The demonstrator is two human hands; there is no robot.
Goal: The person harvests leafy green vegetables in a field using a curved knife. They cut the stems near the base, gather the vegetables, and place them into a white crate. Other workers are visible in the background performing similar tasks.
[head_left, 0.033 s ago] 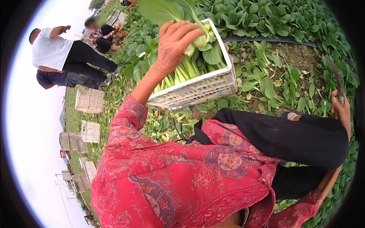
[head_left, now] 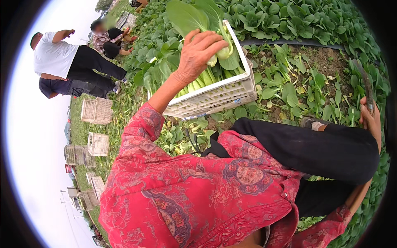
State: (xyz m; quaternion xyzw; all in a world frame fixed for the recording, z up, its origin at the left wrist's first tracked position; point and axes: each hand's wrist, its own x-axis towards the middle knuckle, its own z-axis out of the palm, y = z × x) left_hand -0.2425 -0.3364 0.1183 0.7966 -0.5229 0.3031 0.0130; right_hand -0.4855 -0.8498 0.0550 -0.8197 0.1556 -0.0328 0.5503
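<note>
Over the white plastic crate [head_left: 219, 97], my left hand [head_left: 201, 53] is closed around bok choy [head_left: 188, 18] with broad green leaves and pale, plump bases. The leaves point up and away, and the bases hang by the crate's far right corner. Inside the crate lie many more bok choy [head_left: 202, 80], their pale stems toward me. Out at the far right, beyond my bent knee, my right hand [head_left: 369, 113] grips a long, dark, narrow tool [head_left: 364, 80]; whether it is a knife or a sickle I cannot tell.
Dense rows of growing bok choy [head_left: 285, 20] stand beyond a dark strip [head_left: 289, 42]. Loose leaves [head_left: 291, 95] litter the soil right of the crate. At the left, one person [head_left: 56, 51] stands and another [head_left: 109, 39] squats. Several pale crates [head_left: 97, 110] stand behind.
My left hand has moved right and slightly down over the crate, with the bok choy still in it. My right hand and its tool have hardly moved.
</note>
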